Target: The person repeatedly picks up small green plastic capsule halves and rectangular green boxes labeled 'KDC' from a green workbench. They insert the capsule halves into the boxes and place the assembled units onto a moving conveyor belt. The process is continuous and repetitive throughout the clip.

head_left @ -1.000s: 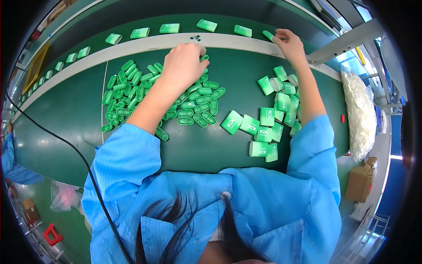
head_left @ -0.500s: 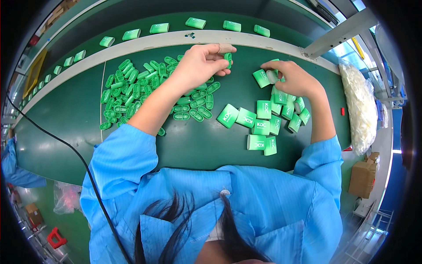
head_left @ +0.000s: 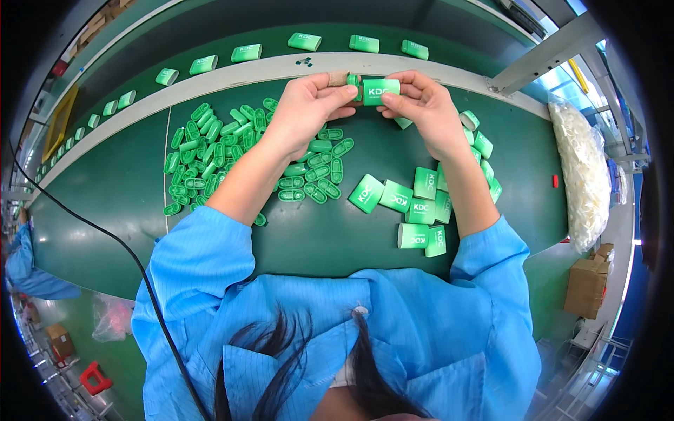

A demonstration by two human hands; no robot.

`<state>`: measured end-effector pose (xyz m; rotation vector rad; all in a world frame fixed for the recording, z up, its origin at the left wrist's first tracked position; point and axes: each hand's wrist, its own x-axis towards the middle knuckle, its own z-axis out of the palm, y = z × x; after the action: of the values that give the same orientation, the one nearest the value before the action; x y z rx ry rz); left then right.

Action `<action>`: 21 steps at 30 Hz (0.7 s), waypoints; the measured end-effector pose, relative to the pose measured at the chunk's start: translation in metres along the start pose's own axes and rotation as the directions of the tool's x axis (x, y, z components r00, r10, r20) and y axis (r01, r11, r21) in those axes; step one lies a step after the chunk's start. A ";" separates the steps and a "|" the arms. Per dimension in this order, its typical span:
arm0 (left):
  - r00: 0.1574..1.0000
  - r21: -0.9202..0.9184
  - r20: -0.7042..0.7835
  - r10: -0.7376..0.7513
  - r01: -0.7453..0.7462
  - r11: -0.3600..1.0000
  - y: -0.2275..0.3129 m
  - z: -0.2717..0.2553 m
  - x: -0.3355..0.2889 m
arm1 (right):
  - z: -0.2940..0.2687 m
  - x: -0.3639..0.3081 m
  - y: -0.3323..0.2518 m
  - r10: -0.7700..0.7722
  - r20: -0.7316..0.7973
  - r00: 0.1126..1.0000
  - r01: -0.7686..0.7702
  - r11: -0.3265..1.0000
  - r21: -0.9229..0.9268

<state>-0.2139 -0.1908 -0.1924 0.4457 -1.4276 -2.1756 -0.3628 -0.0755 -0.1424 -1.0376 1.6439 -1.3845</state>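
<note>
My left hand (head_left: 309, 105) pinches a small green oval cap (head_left: 354, 85) between thumb and fingers; one finger wears a tan wrap. Facing it, my right hand (head_left: 425, 109) grips a flat green case (head_left: 380, 91) by its right side. The cap is right at the case's left end; whether they touch, I cannot tell. Left of and below my left forearm lies a heap of green oval caps (head_left: 210, 151). Under my right forearm are loose flat green cases (head_left: 397, 196), some hidden by the arm.
Beyond a pale rail (head_left: 253, 70), a row of green cases (head_left: 246, 52) lies on a dark green strip. A clear bag of white pieces (head_left: 580, 175) stands at the right edge, near a small red piece (head_left: 555, 181). A black cable (head_left: 105, 226) crosses on the left.
My right hand has picked up a case from the pile and brought it up and left to the cap. My left hand, still holding the cap, has moved slightly left.
</note>
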 end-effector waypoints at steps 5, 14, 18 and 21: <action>0.996 0.102 -0.051 0.069 -0.063 0.993 -0.003 0.004 -0.004 | 0.003 0.001 0.012 0.044 0.044 0.998 -0.051 0.984 0.170; 0.971 0.444 -0.016 0.240 -0.208 0.872 0.009 0.009 -0.010 | 0.001 -0.005 0.008 -0.143 0.021 0.990 0.142 0.989 0.033; 0.961 0.396 -0.005 0.277 -0.253 0.883 0.002 0.006 -0.008 | 0.002 -0.007 0.005 -0.125 0.015 0.992 0.125 0.992 -0.017; 0.941 0.388 0.003 0.338 -0.313 0.867 -0.008 0.008 -0.005 | 0.000 -0.006 0.006 -0.130 0.010 0.992 0.130 0.989 -0.071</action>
<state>-0.2160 -0.1792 -0.1967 0.3707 -1.7566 -1.6026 -0.3616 -0.0696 -0.1481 -1.2073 1.6571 -1.4138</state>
